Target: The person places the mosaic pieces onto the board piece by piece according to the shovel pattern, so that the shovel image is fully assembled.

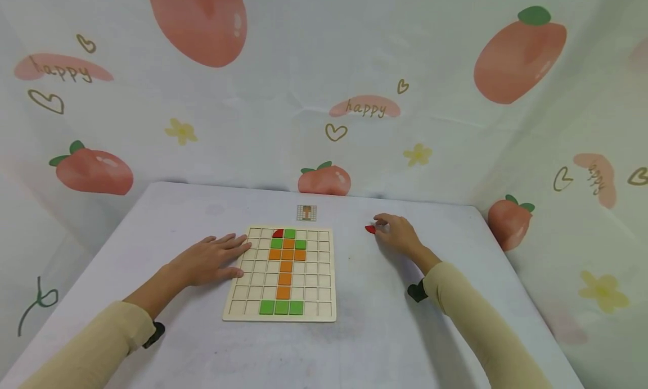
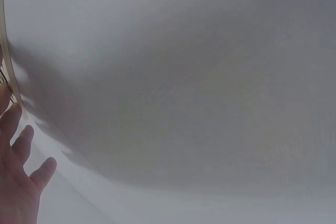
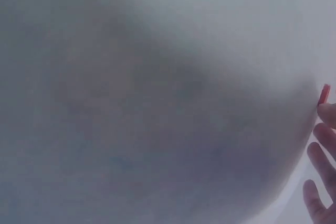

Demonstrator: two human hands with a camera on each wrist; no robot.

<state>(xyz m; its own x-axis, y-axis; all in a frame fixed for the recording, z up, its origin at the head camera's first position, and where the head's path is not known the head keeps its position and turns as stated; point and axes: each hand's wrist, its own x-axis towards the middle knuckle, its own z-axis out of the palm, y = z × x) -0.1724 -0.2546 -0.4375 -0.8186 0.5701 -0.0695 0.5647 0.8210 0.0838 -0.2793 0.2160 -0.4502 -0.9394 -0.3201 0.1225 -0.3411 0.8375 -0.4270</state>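
Observation:
A pale square grid board [image 1: 321, 276] lies on the table, with green square tiles [image 1: 281, 307], orange square tiles [image 1: 286, 266] and one red curved tile [image 1: 278, 233] set in its cells. My left hand [image 1: 214, 261] lies with spread, mostly straight fingers at the board's left edge, fingertips on the rim. To the right of the board, my right hand [image 1: 399, 234] pinches a loose red curved piece [image 1: 370, 229] between thumb and finger. That red piece [image 3: 324, 94] also shows at the fingertips in the right wrist view, partly hidden.
Behind the board lies a small card [image 1: 306, 212] with a gridded picture. The white table [image 1: 192, 344] ends at a fabric backdrop [image 1: 273, 113] printed with peaches, hearts and flowers. Dark bands [image 1: 417, 292] sit at both wrists.

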